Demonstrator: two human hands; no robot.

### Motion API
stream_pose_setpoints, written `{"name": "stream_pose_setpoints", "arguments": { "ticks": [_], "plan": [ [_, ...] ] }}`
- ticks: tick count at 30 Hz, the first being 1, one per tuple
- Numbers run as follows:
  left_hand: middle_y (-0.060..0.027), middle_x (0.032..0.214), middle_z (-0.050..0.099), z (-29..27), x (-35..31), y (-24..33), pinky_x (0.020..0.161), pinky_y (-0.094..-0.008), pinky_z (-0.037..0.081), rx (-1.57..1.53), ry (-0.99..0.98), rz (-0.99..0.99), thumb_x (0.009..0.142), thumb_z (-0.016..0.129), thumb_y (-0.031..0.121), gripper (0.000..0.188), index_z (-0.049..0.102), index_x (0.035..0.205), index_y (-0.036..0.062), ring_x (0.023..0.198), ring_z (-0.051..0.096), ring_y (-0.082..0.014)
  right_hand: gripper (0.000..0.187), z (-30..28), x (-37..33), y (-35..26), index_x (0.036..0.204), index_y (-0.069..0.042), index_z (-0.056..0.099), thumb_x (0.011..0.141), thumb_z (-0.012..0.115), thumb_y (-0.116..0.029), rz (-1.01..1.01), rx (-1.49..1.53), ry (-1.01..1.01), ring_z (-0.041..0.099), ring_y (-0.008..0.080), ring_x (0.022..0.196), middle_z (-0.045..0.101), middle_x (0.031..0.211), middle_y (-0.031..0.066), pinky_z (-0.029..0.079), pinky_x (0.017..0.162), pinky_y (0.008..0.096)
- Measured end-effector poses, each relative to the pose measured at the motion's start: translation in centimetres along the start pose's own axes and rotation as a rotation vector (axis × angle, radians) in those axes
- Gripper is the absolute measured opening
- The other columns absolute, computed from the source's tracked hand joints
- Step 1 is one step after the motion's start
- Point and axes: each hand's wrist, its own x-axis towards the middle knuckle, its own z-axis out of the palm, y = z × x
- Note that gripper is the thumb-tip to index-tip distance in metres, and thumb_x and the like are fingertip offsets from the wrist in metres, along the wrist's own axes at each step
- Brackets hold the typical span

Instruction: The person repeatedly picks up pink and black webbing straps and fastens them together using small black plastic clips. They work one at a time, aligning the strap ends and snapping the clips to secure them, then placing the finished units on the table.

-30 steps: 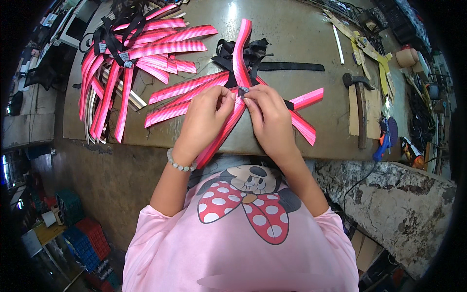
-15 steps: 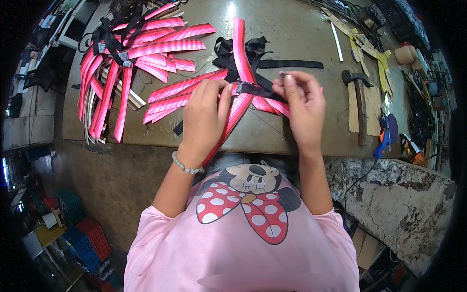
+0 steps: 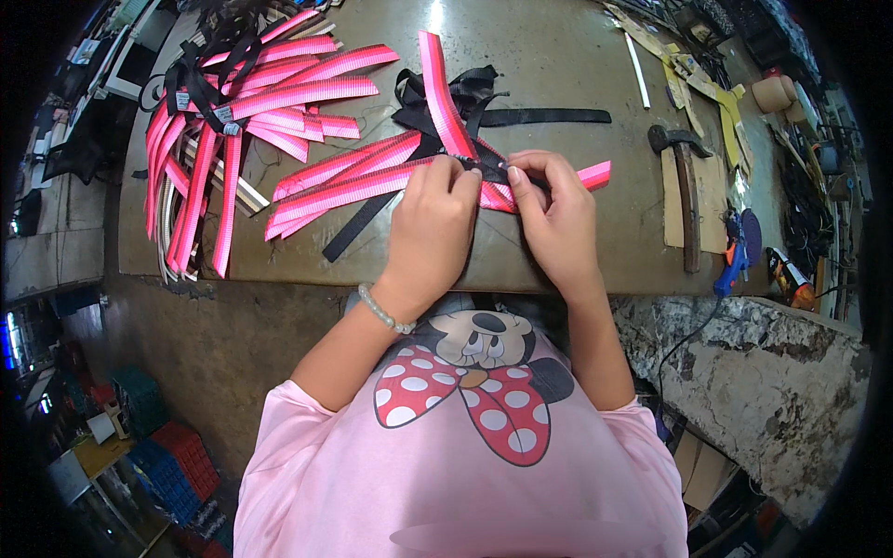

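Observation:
My left hand (image 3: 433,219) and my right hand (image 3: 558,214) are close together over the near part of the table, fingers pinched. Between them is a short black strap (image 3: 486,171), gripped at both sides; its ends are hidden by my fingers. Under and around it lie pink striped webbing strips (image 3: 339,186). One pink strip (image 3: 437,88) points away from me, and another end (image 3: 593,175) sticks out past my right hand. Black webbing (image 3: 451,93) is heaped just behind, with one black strip (image 3: 549,117) stretching right and another (image 3: 358,228) slanting toward the table's front edge.
At the left of the table (image 3: 307,251) lies a large bundle of pink webbing strips (image 3: 307,95) with black straps. A hammer (image 3: 688,195) rests on cardboard at the right, beside a blue glue gun (image 3: 735,256). A white stick (image 3: 637,70) lies farther back.
Both hands have come closer together: the left moved right, the right moved left and slightly down. The pink strip that hung toward me is out of sight; more of the slanting black strip shows.

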Motion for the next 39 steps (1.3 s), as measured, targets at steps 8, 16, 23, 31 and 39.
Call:
{"name": "stream_pose_setpoints", "arguments": {
  "ticks": [8,16,23,31,39],
  "plan": [
    [-0.0195,0.094,0.056,0.1,0.0,-0.8,0.078,-0.0434,0.046,-0.096,-0.005,-0.065,0.092,0.059,0.004,0.012,0.052,0.099,-0.0038,0.087,0.056,-0.0368,0.010,0.0,0.1,0.7,0.095,0.004,0.062,0.086,0.064,-0.001,-0.175,-0.089,-0.024,0.064,0.0333,0.093,0.061,0.104,0.0193,0.051,0.082,0.0391],
    [-0.0198,0.095,0.053,-0.1,-0.3,-0.9,0.080,-0.0438,0.045,-0.144,-0.012,-0.037,0.093,0.057,0.003,0.011,0.051,0.099,-0.0046,0.089,0.054,-0.0376,0.010,0.8,-0.3,0.4,0.094,0.001,0.067,0.085,0.068,-0.003,-0.210,-0.289,-0.019,0.065,0.0294,0.095,0.064,0.104,0.0154,0.051,0.081,0.0361],
    [-0.0198,0.095,0.053,0.1,-0.4,-1.2,0.081,-0.0437,0.044,-0.149,-0.013,-0.037,0.093,0.056,0.002,0.011,0.051,0.099,-0.0046,0.090,0.053,-0.0375,0.010,1.1,-0.4,0.2,0.094,0.000,0.068,0.084,0.068,-0.003,-0.222,-0.317,-0.011,0.065,0.0296,0.094,0.064,0.103,0.0150,0.051,0.081,0.0363],
    [-0.0157,0.093,0.057,-0.4,-0.3,-0.7,0.075,-0.0431,0.047,-0.342,0.019,-0.195,0.089,0.063,0.007,0.012,0.058,0.095,-0.0018,0.085,0.057,-0.0328,0.012,0.6,0.2,0.5,0.099,0.003,0.063,0.089,0.063,-0.004,-0.133,-0.103,0.012,0.066,0.0281,0.088,0.064,0.098,0.0160,0.054,0.077,0.0360],
    [-0.0148,0.093,0.059,-0.1,0.0,-0.1,0.068,-0.0365,0.049,0.110,0.029,0.060,0.085,0.070,0.010,0.015,0.061,0.091,0.0001,0.080,0.059,-0.0294,0.010,0.8,-0.1,0.4,0.098,0.005,0.060,0.092,0.061,-0.003,-0.115,-0.048,0.029,0.067,0.0266,0.091,0.064,0.100,0.0172,0.055,0.078,0.0336]
  ]
}}
